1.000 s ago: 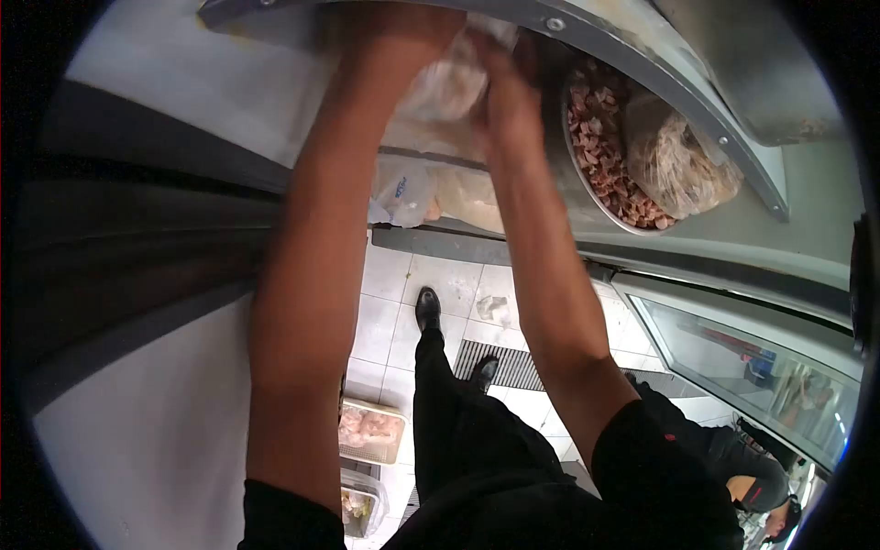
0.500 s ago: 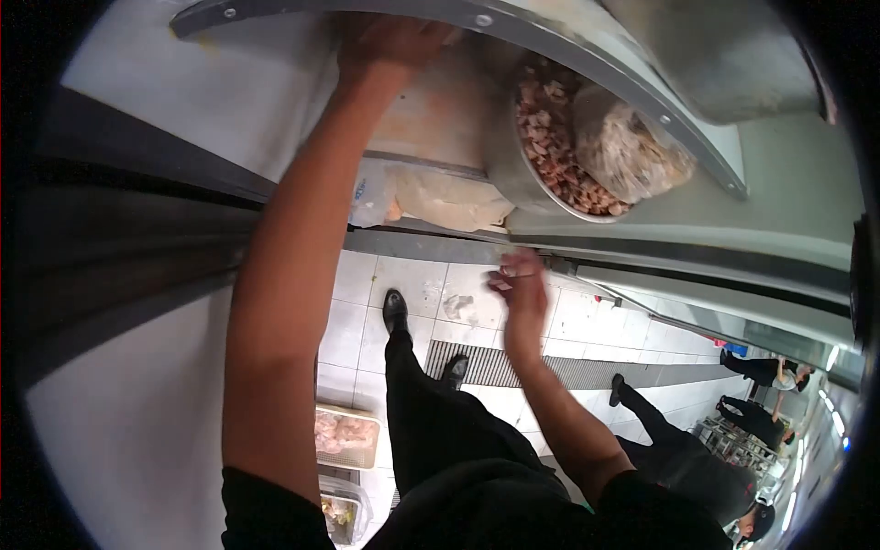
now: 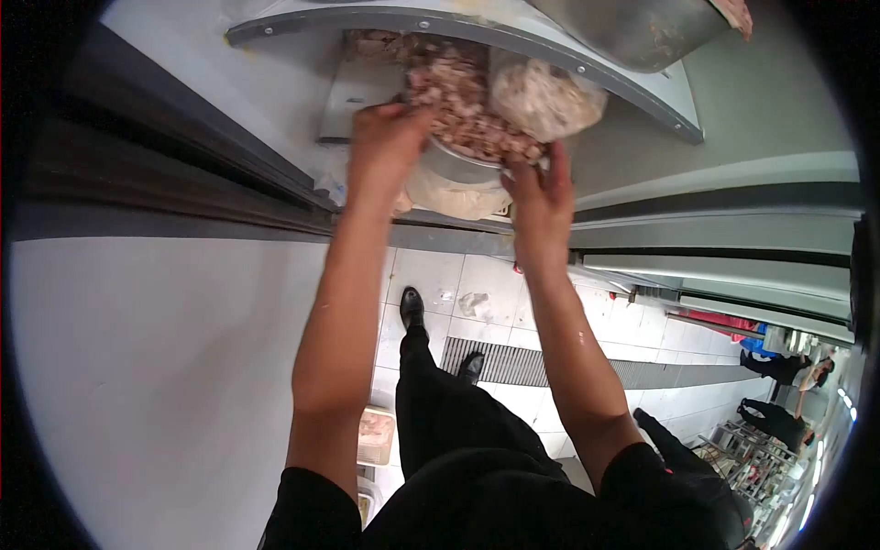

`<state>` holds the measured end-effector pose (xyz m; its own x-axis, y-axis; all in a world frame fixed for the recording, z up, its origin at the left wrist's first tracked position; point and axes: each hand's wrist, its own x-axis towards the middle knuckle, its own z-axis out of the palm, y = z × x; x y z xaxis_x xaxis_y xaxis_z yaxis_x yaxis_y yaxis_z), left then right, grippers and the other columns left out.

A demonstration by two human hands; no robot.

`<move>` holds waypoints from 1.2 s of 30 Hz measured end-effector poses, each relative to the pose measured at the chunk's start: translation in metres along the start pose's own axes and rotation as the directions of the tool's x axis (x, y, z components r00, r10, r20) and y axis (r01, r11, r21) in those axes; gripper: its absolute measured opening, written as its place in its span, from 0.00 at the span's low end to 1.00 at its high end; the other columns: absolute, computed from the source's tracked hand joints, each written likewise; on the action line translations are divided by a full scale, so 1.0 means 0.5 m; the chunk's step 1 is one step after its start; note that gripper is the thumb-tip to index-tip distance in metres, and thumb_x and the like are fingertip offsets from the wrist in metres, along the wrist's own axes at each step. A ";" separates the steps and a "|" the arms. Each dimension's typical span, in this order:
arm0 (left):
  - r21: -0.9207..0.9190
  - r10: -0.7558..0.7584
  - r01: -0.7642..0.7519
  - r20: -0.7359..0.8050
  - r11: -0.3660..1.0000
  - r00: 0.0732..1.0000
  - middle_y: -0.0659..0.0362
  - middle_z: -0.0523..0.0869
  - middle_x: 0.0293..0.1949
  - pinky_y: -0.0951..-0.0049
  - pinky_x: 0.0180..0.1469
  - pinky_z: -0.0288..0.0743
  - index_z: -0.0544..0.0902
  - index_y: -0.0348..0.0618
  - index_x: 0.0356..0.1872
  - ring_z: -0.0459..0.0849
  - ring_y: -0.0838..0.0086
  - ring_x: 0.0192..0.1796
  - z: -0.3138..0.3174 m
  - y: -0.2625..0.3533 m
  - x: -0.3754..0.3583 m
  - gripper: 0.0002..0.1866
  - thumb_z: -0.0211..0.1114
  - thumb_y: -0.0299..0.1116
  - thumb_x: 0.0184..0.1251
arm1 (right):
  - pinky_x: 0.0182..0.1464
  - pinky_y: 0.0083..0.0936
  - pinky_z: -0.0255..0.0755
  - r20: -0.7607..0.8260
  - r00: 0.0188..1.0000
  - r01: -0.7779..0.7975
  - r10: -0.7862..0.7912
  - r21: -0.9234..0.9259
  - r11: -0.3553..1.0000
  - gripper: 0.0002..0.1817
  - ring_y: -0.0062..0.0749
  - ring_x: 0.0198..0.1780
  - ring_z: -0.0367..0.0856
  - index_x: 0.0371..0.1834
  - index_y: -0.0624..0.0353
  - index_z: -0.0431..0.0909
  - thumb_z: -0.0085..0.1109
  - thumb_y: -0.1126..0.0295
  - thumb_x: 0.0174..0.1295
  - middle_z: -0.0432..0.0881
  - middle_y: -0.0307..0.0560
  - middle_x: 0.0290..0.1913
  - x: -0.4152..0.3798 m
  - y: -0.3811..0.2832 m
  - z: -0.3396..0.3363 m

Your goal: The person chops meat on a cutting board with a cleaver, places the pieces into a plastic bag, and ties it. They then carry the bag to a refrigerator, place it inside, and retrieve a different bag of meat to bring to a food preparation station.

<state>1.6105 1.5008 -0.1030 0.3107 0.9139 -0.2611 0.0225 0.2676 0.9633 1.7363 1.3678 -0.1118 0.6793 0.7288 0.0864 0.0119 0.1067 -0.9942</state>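
Note:
A round metal pot [image 3: 463,167] full of chopped meat pieces [image 3: 463,105] sits inside a white-walled cabinet. Grasping its left rim, my left hand [image 3: 390,142] is slightly blurred, with its fingertips partly hidden. My right hand [image 3: 543,192] holds the near right rim, fingers curled over the edge. A knotted clear plastic bag [image 3: 547,99] of pale food rests on the meat, just beyond my right fingers. Below the pot, near the cabinet's front edge, lies another plastic bag [image 3: 454,197] with pale contents.
A grey-edged shelf [image 3: 422,26] curves above the pot, carrying a metal container [image 3: 632,37]. Tubs of food [image 3: 376,435] stand on the tiled floor at lower left. A floor grate [image 3: 522,362] runs behind my feet. Co-workers [image 3: 701,481] are at the right.
The pot and the bag on it have shifted left. My left hand has come from deeper in the cabinet to the pot's rim. My right hand has risen onto the rim.

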 end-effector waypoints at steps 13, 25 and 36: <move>0.230 0.361 -0.280 -0.527 0.932 0.769 0.43 0.79 0.50 0.60 0.51 0.74 0.76 0.33 0.48 0.79 0.58 0.50 -0.108 -0.038 0.017 0.20 0.63 0.41 0.67 | 0.56 0.34 0.73 0.289 0.925 0.333 -0.245 -0.313 0.889 0.26 0.33 0.55 0.77 0.61 0.64 0.71 0.60 0.58 0.67 0.79 0.48 0.56 0.200 -0.072 0.149; 0.719 0.750 -0.392 -0.269 0.574 0.604 0.34 0.52 0.74 0.47 0.72 0.56 0.67 0.38 0.69 0.53 0.38 0.75 -0.068 -0.074 0.002 0.30 0.55 0.46 0.72 | 0.58 0.39 0.75 -0.032 0.967 0.234 -0.252 0.500 0.834 0.22 0.40 0.57 0.78 0.60 0.59 0.73 0.54 0.56 0.70 0.78 0.49 0.58 0.311 0.012 0.092; 0.908 0.388 -0.416 0.366 0.049 0.846 0.50 0.90 0.40 0.46 0.62 0.69 0.80 0.49 0.59 0.86 0.45 0.47 -0.014 0.063 0.120 0.35 0.38 0.64 0.71 | 0.36 0.35 0.77 0.114 0.993 -0.079 0.022 0.526 0.847 0.20 0.33 0.35 0.82 0.58 0.56 0.72 0.50 0.59 0.67 0.82 0.45 0.39 0.164 0.155 -0.217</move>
<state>1.6229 1.5661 -0.0889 0.6194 0.7651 0.1760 0.7350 -0.6439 0.2125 1.8728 1.3624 -0.1885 0.5914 0.8032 0.0714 -0.4298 0.3889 -0.8149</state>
